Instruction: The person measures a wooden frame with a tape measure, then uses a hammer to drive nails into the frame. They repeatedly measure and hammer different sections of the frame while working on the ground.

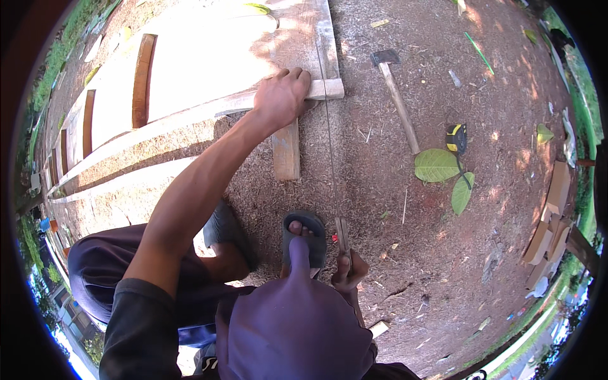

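Note:
My left hand (283, 96) is closed over a pale wooden strip (329, 89), pressing it down near its right end on a wooden board (310, 38). My right hand (350, 271) grips the wooden handle of a handsaw (330, 152), low and to the right of my sandalled foot. Seen edge-on, the saw's thin blade runs away from me and crosses the strip just right of my left hand. Whether its teeth have cut into the wood cannot be made out. A short wooden block (286, 152) juts toward me beneath the strip.
On the dirt to the right lie a hatchet (400, 101), a yellow-black tape measure (456, 138) and green leaves (437, 166). Wood offcuts (550, 231) are piled at the far right. Several brown wooden slats (142, 82) lie at left. My sandal (304, 237) stands beside the saw.

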